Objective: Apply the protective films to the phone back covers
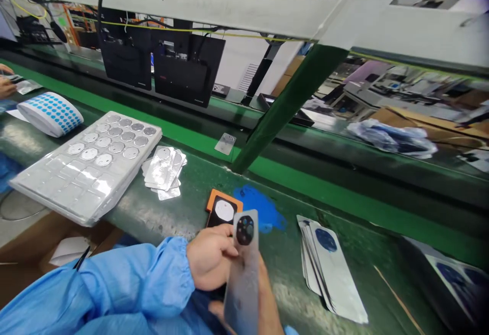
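A pale, frosted phone back cover (244,274) with a dark round camera area stands tilted upright in front of me. My right hand (266,299) is wrapped around its lower part from behind, partly hidden by it. My left hand (212,258) is closed at the cover's upper left edge, thumb against it; its fingertips are partly hidden. Just beyond the left hand lies an orange and black fixture (210,201) with a white round piece (224,210) on it. To the right rests a stack of phone back covers (336,274).
Left on the green bench are a clear tray (72,182) of round pieces, a pile of silvery film cards (164,169) and a roll of blue-dotted labels (53,116). A blue patch (262,207) lies behind the fixture. A green post (290,106) rises ahead. Another person's hand (5,83) shows far left.
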`<state>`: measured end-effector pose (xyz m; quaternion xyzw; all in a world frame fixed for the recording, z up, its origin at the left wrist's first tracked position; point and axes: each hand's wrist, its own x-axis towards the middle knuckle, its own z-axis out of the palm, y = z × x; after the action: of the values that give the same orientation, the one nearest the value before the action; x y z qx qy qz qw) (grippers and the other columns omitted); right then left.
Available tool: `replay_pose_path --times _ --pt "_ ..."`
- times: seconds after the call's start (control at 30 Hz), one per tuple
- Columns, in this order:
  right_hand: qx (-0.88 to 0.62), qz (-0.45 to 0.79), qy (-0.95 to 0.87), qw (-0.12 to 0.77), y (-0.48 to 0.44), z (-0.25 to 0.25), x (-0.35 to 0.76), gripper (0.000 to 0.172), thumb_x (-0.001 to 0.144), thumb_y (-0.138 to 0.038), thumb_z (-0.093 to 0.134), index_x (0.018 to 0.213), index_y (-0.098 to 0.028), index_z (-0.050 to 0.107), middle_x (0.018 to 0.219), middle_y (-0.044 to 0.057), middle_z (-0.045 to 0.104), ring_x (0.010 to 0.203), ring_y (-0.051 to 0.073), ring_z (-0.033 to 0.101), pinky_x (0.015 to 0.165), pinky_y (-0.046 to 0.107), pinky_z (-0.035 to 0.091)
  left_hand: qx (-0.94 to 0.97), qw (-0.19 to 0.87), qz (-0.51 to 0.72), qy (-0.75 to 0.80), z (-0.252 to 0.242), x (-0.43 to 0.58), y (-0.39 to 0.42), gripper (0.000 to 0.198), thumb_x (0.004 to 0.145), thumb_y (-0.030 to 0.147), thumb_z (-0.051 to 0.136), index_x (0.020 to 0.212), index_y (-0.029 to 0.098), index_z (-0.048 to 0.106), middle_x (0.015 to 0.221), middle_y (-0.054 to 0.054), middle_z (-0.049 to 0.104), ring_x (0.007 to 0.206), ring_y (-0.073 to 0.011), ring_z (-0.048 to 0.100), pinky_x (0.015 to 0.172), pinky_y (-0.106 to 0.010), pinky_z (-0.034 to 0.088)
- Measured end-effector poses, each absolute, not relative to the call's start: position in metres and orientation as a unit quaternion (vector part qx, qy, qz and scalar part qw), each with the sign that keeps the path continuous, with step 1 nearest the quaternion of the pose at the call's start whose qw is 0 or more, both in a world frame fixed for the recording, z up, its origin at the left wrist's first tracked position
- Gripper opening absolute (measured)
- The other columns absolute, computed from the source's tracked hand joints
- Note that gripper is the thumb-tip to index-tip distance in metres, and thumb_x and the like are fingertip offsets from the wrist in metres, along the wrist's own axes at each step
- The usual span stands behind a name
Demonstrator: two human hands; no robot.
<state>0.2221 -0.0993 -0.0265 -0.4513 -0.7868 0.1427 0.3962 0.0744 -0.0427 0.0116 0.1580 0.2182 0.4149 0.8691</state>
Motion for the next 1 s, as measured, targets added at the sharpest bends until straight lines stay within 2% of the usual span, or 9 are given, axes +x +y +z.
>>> replay_pose_path --times 0.1,0.2,0.33,0.47,0.67,1.0 --pt "-0.425 0.079 -0.789 0.436 -0.102 -0.028 0.216 0.069 0.088 -0.028 0.057 0.151 -0.035 0.029 0.153 0.008 0.040 0.135 0.036 0.046 0.100 0.061 0.049 0.212 0.875 0.360 0.245 0.010 0.080 -0.044 0.038 0.057 0.010 0.059 0.094 0.017 0.057 0.077 -0.002 0.060 0.068 -0.0163 0.058 0.069 -0.032 0.046" --pt "-0.424 0.037 -0.792 0.438 -0.079 -0.010 0.229 0.061 0.092 -0.013 0.045 0.148 -0.036 0.036 0.145 0.006 0.051 0.130 0.030 0.052 0.103 0.060 0.046 0.368 0.771 0.391 0.344 0.002 0.060 -0.036 0.044 0.067 0.011 0.063 0.108 0.019 0.054 0.087 -0.004 0.064 0.076 -0.0173 0.060 0.076 -0.033 0.046" --pt "-0.406 -0.013 -0.860 0.309 -0.030 0.003 0.249 0.050 0.093 -0.023 0.049 0.143 -0.028 0.047 0.142 0.011 0.055 0.130 0.030 0.052 0.105 0.056 0.045 0.532 0.496 0.486 0.485 -0.020 0.015 -0.017 0.034 0.077 0.012 0.060 0.109 0.021 0.057 0.105 -0.005 0.064 0.098 -0.0194 0.058 0.094 -0.034 0.042" --pt "-0.365 -0.046 -0.903 0.219 0.003 -0.018 0.249 0.041 0.096 -0.018 0.042 0.133 -0.021 0.058 0.135 0.012 0.060 0.127 0.026 0.054 0.104 0.051 0.047 0.618 0.354 0.460 0.530 -0.043 -0.004 -0.008 0.027 0.080 0.009 0.053 0.104 0.020 0.060 0.104 -0.006 0.063 0.101 -0.0218 0.057 0.096 -0.037 0.042" --pt "-0.346 -0.063 -0.919 0.180 -0.001 -0.032 0.241 0.039 0.095 -0.018 0.045 0.131 -0.018 0.058 0.136 0.014 0.059 0.126 0.026 0.055 0.104 0.050 0.044 0.669 0.278 0.456 0.517 -0.055 0.002 -0.008 0.031 0.079 0.005 0.051 0.105 0.020 0.058 0.105 -0.007 0.061 0.101 -0.0226 0.056 0.093 -0.039 0.045" --pt "-0.354 -0.056 -0.919 0.166 -0.009 -0.017 0.233 0.038 0.091 -0.015 0.048 0.127 -0.017 0.061 0.132 0.013 0.063 0.122 0.026 0.057 0.100 0.048 0.042 0.677 0.263 0.455 0.515 -0.057 0.001 -0.006 0.030 0.079 0.004 0.050 0.103 0.020 0.056 0.102 -0.007 0.060 0.100 -0.0222 0.057 0.091 -0.039 0.048"
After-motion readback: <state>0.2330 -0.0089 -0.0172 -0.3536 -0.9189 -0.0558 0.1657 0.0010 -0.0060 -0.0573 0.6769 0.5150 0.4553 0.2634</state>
